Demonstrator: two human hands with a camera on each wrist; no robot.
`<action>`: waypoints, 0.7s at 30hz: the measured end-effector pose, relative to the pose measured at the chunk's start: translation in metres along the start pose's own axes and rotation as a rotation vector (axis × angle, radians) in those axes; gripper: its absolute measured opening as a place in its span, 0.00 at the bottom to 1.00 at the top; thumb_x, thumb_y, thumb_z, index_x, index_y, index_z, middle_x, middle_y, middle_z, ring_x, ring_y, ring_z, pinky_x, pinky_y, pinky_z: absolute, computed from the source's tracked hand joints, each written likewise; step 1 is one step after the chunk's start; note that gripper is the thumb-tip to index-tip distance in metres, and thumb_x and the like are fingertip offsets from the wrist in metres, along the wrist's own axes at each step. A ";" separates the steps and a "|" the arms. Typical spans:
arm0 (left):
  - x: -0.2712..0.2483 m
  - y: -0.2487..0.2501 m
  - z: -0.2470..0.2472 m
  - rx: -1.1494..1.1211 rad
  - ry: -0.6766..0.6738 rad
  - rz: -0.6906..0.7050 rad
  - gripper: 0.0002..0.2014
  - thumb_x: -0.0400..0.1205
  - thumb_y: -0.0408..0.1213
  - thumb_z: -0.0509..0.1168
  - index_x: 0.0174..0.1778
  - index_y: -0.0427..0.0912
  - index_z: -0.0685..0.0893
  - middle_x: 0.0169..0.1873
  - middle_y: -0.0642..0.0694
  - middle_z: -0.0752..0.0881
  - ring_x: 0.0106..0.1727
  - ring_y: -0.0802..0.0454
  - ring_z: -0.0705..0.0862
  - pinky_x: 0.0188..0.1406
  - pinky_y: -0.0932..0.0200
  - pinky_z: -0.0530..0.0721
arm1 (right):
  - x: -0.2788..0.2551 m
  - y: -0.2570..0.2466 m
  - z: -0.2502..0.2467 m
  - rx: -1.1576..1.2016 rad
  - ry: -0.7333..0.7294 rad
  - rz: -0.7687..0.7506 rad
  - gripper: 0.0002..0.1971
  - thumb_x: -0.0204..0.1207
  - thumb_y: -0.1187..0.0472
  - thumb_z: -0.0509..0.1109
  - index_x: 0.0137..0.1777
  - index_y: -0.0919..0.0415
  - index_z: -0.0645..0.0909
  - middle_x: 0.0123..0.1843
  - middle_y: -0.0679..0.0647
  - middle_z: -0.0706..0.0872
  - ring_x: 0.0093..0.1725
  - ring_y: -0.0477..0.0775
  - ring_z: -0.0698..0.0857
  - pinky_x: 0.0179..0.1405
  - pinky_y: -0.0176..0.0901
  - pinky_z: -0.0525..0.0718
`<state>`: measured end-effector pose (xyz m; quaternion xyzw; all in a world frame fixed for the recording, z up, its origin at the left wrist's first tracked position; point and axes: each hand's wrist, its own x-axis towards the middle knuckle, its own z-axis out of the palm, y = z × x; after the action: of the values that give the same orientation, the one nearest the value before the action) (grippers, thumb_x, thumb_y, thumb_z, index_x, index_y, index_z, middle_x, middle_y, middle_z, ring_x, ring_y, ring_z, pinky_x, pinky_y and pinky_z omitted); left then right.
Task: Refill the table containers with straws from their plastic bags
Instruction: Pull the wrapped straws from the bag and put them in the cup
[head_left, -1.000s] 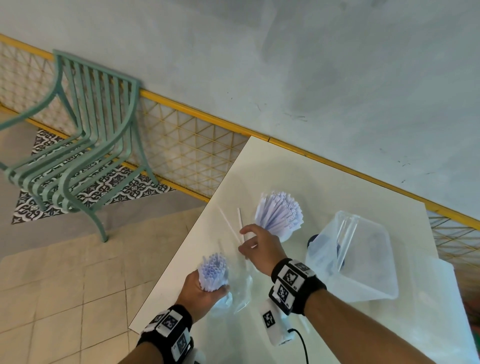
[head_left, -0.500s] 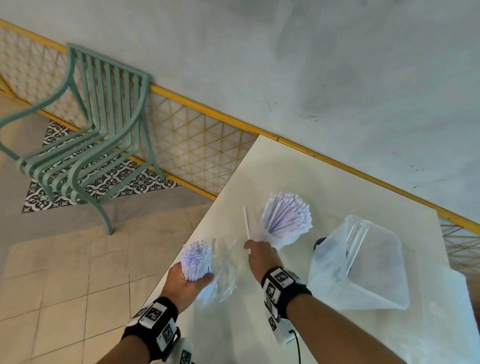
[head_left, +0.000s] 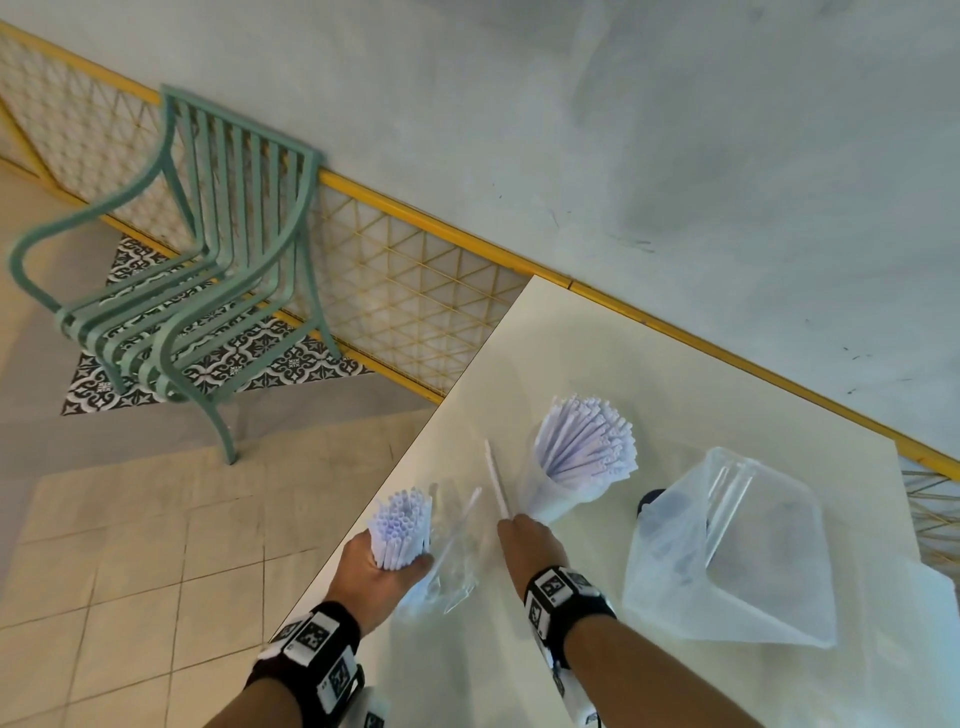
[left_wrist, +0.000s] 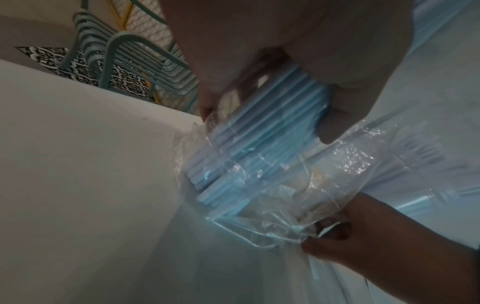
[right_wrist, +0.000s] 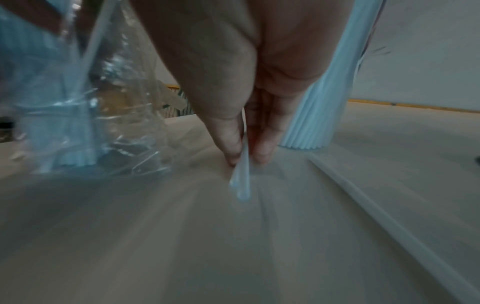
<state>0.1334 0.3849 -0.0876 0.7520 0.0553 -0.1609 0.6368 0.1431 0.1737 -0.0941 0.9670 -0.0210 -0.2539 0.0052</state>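
Note:
My left hand (head_left: 410, 564) grips a bundle of white straws (head_left: 400, 527) upright at the table's left edge, its lower end still inside a clear plastic bag (head_left: 452, 566). In the left wrist view my fingers (left_wrist: 335, 125) wrap the bundle (left_wrist: 259, 133) above the bag (left_wrist: 272, 185). My right hand (head_left: 511, 525) pinches two loose straws (head_left: 496, 480) that stand up from the table. A clear cup (head_left: 545, 499) packed with straws (head_left: 587, 447) stands just right of them. The right wrist view shows the pinched straws (right_wrist: 241, 181) beside that cup (right_wrist: 311, 123).
A large clear tub (head_left: 737, 561) lies tilted at the right with a few straws inside, a black object (head_left: 652, 499) behind it. Another straw (right_wrist: 389, 216) lies on the white table (head_left: 649, 364). A green chair (head_left: 208, 291) stands on the floor to the left.
My right hand has picked the loose straws off the table and now holds them upright by the cup. The left hand keeps its grip on the bundle.

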 end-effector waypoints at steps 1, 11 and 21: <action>0.000 0.000 0.000 -0.004 0.002 0.003 0.12 0.67 0.36 0.79 0.45 0.47 0.89 0.42 0.52 0.93 0.42 0.57 0.91 0.43 0.63 0.86 | -0.004 0.002 0.002 -0.003 -0.012 -0.011 0.15 0.84 0.71 0.54 0.69 0.64 0.72 0.67 0.63 0.76 0.65 0.65 0.80 0.61 0.55 0.79; 0.000 0.003 0.006 0.038 -0.016 0.005 0.13 0.72 0.26 0.78 0.44 0.49 0.87 0.40 0.58 0.92 0.40 0.61 0.90 0.41 0.64 0.84 | -0.041 0.017 0.011 0.059 -0.023 0.028 0.32 0.82 0.72 0.57 0.83 0.54 0.53 0.63 0.63 0.83 0.61 0.67 0.84 0.60 0.56 0.82; -0.003 0.012 0.012 0.037 -0.035 -0.010 0.14 0.73 0.27 0.77 0.46 0.51 0.86 0.41 0.63 0.91 0.41 0.65 0.89 0.37 0.73 0.82 | -0.030 0.004 0.014 0.145 -0.051 0.076 0.13 0.83 0.65 0.60 0.65 0.63 0.75 0.65 0.64 0.81 0.64 0.64 0.82 0.59 0.51 0.80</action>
<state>0.1320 0.3717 -0.0774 0.7603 0.0447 -0.1782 0.6231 0.1100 0.1715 -0.0910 0.9565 -0.0764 -0.2760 -0.0556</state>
